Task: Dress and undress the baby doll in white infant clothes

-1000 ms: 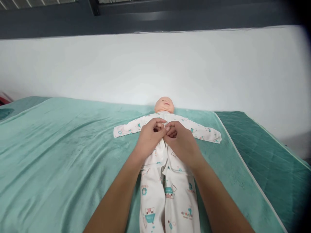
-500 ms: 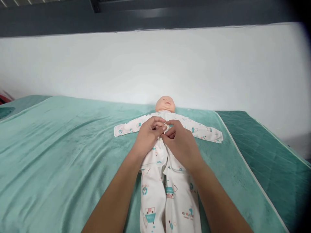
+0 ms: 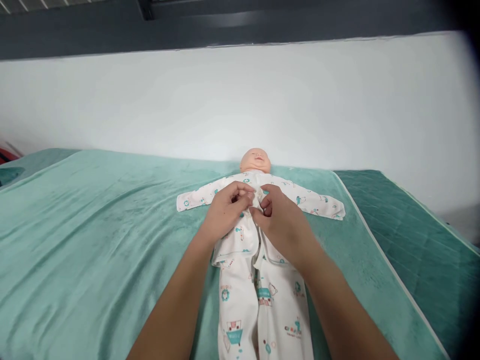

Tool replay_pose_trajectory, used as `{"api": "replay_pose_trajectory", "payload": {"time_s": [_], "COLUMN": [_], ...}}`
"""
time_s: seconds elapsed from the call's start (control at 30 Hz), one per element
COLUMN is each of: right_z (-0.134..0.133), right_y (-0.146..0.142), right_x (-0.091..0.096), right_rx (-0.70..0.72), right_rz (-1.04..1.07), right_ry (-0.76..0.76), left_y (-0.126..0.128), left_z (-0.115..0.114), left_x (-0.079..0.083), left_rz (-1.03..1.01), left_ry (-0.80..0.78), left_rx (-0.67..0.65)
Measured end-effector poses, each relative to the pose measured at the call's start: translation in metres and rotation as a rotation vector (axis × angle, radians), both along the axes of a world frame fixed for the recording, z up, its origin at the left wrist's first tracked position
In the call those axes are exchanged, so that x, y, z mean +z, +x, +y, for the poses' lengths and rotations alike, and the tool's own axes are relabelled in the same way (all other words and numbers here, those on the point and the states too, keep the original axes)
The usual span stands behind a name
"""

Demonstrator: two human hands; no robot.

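Note:
A baby doll (image 3: 255, 161) lies on its back, dressed in a white printed baby shirt (image 3: 240, 240) and matching trousers (image 3: 240, 305). Both sleeves are spread out sideways. At the chest, the thumb and fingers of my left hand (image 3: 228, 207) close on the front edge of the shirt. My right hand (image 3: 279, 215) is on the other side of the front opening, its thumb and forefinger apart beside the fabric. A small light fastening shows between the hands. Below them the shirt front hangs parted over the trousers. My fingers partly cover the opening.
A teal blanket (image 3: 112, 240) with soft folds lies under the doll. A darker green quilted cover (image 3: 420, 240) extends to the right. Behind the doll's head rises a white wall (image 3: 187, 105) with a dark band (image 3: 240, 25) above it.
My hands have drawn slightly apart at the chest. My right forefinger has moved away from my left fingers, and more of the shirt front shows between them.

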State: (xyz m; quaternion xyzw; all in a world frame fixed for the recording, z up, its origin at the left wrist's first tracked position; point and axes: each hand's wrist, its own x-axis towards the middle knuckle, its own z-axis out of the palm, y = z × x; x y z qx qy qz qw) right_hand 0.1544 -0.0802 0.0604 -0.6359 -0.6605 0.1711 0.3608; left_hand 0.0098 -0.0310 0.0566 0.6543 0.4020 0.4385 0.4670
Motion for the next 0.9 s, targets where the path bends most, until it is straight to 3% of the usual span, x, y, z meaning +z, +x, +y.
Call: {"api": "replay_pose_trajectory", "payload": {"time_s": [0.2, 0.37, 0.47, 0.63, 0.77, 0.9], "right_z": [-0.018, -0.021, -0.018, -0.011, -0.009, -0.007], "right_y": [-0.001, 0.008, 0.018, 0.029, 0.023, 0.016], "right_x": [0.012, 0.015, 0.015, 0.015, 0.011, 0.004], "right_rx": [-0.062, 0.063, 0.125, 0.266, 0.303, 0.309], "right_rz": [-0.342, -0.336, -0.208, 0.235, 0.586, 0.686], "right_ry": [-0.153, -0.173, -0.195, -0.373, -0.311, -0.297], "left_y": [-0.018, -0.027, -0.027, -0.025, -0.027, -0.026], "left_z": [-0.004, -0.005, -0.004, -0.005, -0.006, -0.006], "left_x": [0.011, 0.018, 0.018, 0.017, 0.017, 0.015], "left_rz": [0.187, 0.25, 0.278, 0.284, 0.179, 0.046], "left_ry": [-0.035, 0.003, 0.039, 0.027, -0.059, -0.116], "left_rx": [-0.129, -0.284, -0.312, -0.312, -0.32, -0.343]}}
